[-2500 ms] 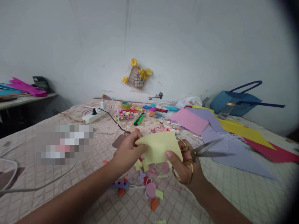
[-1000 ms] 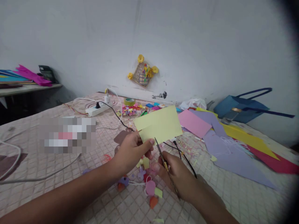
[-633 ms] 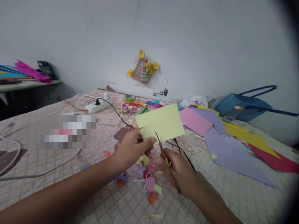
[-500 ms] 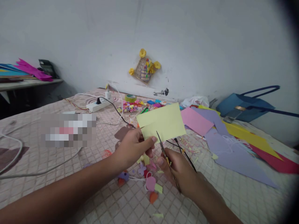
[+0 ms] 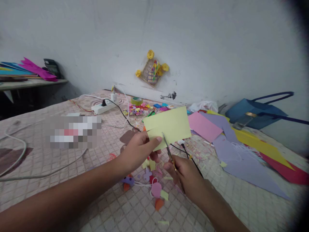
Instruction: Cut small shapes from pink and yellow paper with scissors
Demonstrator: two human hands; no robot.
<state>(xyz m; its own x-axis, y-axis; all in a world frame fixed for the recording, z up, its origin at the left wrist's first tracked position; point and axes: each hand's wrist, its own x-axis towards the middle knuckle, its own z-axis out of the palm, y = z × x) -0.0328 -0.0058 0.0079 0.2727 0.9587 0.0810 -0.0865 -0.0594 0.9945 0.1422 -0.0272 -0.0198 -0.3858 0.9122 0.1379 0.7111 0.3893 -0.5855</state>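
A pale yellow sheet of paper (image 5: 172,124) is pinched at its lower left corner by my left hand (image 5: 142,148), thumb on top. A slit runs into its left edge above my fingers. My right hand (image 5: 185,172) grips a pair of scissors (image 5: 170,154), whose handles are mostly hidden by the fingers. The blade tips point up and lie against the lower part of the sheet, right of my left thumb. Below the hands lie a pink paper disc (image 5: 156,190) with white string, an orange scrap (image 5: 159,204) and several yellow and purple paper pieces.
A white power strip (image 5: 105,107) with cables sits at the back left. Behind the sheet are a roll of tape (image 5: 136,101) and many coloured scraps. Pink paper (image 5: 205,126), purple paper (image 5: 243,170) and a blue bag (image 5: 256,112) lie to the right. A woven decoration (image 5: 151,72) hangs on the wall.
The view has shifted slightly. The scissors now sit close against the sheet's lower edge, with their blades looking closer together. Both hands keep their holds.
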